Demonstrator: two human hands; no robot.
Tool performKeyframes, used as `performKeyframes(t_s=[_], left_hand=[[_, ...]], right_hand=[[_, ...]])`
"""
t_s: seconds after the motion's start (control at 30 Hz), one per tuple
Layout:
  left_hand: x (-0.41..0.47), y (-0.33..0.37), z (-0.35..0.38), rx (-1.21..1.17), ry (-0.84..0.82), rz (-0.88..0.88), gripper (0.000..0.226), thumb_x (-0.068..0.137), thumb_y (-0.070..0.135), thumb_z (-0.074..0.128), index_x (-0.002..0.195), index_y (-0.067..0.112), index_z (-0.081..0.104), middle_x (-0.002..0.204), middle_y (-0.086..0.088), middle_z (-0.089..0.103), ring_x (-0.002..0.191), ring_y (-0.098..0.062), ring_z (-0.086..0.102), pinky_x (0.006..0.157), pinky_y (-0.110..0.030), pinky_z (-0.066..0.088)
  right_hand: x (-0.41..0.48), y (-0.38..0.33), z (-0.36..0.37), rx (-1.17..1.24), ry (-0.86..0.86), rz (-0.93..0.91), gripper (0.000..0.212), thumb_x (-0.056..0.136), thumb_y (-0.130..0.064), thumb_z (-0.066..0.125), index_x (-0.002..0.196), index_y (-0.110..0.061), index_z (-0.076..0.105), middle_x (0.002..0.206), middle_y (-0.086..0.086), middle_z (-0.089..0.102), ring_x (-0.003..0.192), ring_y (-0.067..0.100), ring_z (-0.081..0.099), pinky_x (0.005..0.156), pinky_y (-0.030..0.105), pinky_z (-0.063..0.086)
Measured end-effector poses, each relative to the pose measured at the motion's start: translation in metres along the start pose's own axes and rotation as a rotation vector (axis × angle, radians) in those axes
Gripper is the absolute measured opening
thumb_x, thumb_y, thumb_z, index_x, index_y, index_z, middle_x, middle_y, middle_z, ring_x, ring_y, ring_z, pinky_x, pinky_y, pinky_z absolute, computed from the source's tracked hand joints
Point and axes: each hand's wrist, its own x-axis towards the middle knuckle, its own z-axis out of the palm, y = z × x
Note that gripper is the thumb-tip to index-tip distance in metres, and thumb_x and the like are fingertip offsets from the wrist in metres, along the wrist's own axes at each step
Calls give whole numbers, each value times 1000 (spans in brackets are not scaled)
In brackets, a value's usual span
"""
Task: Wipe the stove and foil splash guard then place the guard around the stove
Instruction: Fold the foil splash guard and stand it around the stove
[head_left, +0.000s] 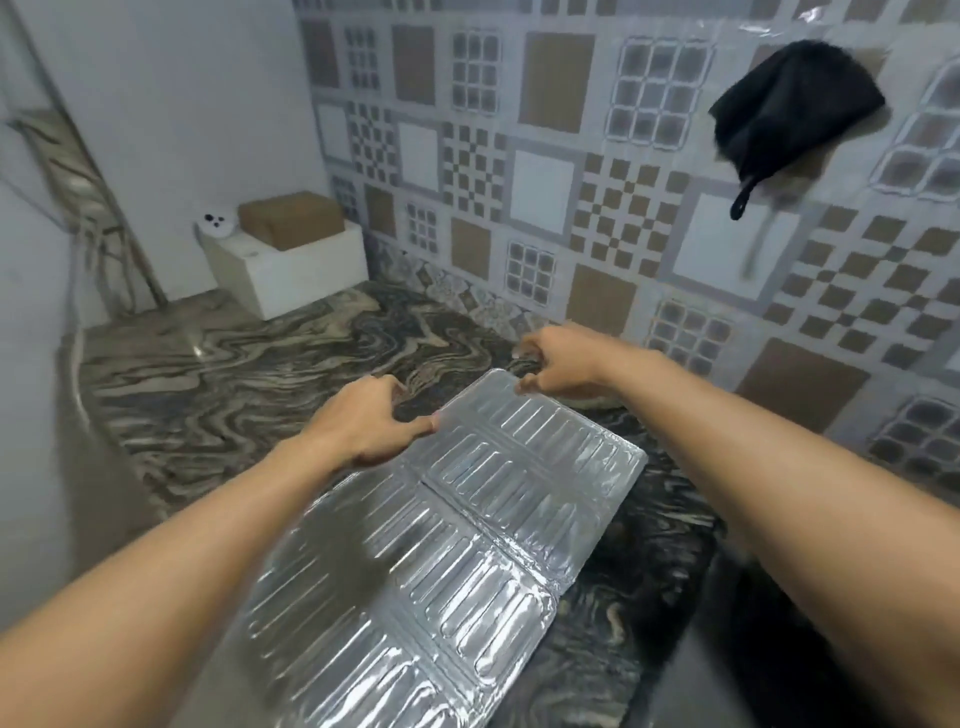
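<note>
One foil splash guard (457, 530) lies flat on the marbled surface (234, 384), running from the near edge of view out toward the tiled wall (597, 182) at a slant. Both hands are at its far end. The left hand (363, 426) curls over the far-left edge, fingertips pinching the rim. The right hand (561, 364) sits at the far corner, thumb and fingers closed in a pinch on the foil's rim there.

The guard looks very light and thin, an embossed sheet with raised ribs and crease lines where its panels fold. It should be stiff enough along the ribs to hold a shape, yet easy to dent or kink if squeezed hard or lifted by a single corner. The shiny face may be slippery. Taking it by the edges at two well-separated points, as both hands are placed, seems the safest hold, so the panels hinge rather than buckle.

Counted: one guard, with at least three panels visible; two hands; one dark cloth (789, 114) hanging on the wall; one white box (296, 270) at the far left with one brown box (291, 218) on it. The stove is not clearly in view.
</note>
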Motion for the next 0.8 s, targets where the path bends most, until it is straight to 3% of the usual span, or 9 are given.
performKeyframes(t_s=[0.1,0.27,0.37,0.43,0.5,0.57,0.67,0.73,0.8], left_hand=[[-24,-32,27,-10,-30,-123,87,69,81,56,125,15,59,125,-8,65,111,-29,61,95,-41,49],[-55,-78,67,51,-120,-331,89,77,66,66,145,12,43,142,-15,49,128,-34,49,101,-38,42],[-58,-102,82,99,-157,-377,79,74,62,70,133,14,50,131,-15,53,121,-35,51,96,-41,46],[-60,-114,92,121,-165,-394,74,74,57,72,131,13,52,131,-15,52,122,-36,50,97,-41,46],[-60,-119,98,147,-182,-426,79,77,54,73,139,13,48,139,-14,47,128,-35,45,101,-38,41],[-60,-122,102,139,-178,-461,82,73,56,77,134,11,48,139,-17,47,127,-36,45,100,-37,40],[-56,-129,104,111,-179,-501,86,59,63,82,122,13,55,133,-18,52,122,-39,48,98,-42,44],[-54,-131,102,117,-180,-522,88,51,65,84,118,15,57,130,-16,53,121,-39,47,98,-49,45],[-51,-129,101,117,-183,-535,96,49,63,86,127,17,56,134,-15,51,126,-39,44,101,-53,43]], right_hand=[[20,-10,34,1,-82,-44,58,88,-44,69,137,-18,53,135,7,61,122,28,57,104,41,45],[60,-35,99,-43,-217,-155,65,86,-38,72,142,-13,49,139,9,58,126,27,55,103,31,43],[80,-51,132,-48,-257,-221,65,88,-34,69,145,-13,45,144,11,53,130,29,51,104,31,39],[92,-60,150,-74,-270,-264,55,86,-34,69,136,-18,54,136,11,60,122,30,57,96,30,43],[106,-68,163,-120,-277,-305,42,75,-33,77,114,-21,64,119,10,69,104,29,64,82,29,48],[117,-76,174,-149,-287,-353,53,65,-30,84,112,-20,63,117,11,67,100,31,63,80,30,51],[135,-89,184,-208,-346,-391,86,65,-26,84,142,-26,45,141,16,47,123,37,52,98,39,50],[146,-96,187,-252,-396,-382,98,68,-22,81,151,-34,31,148,17,41,129,38,47,101,41,47],[154,-100,188,-280,-393,-373,102,65,-24,84,150,-35,29,146,18,43,128,40,45,103,44,45]])
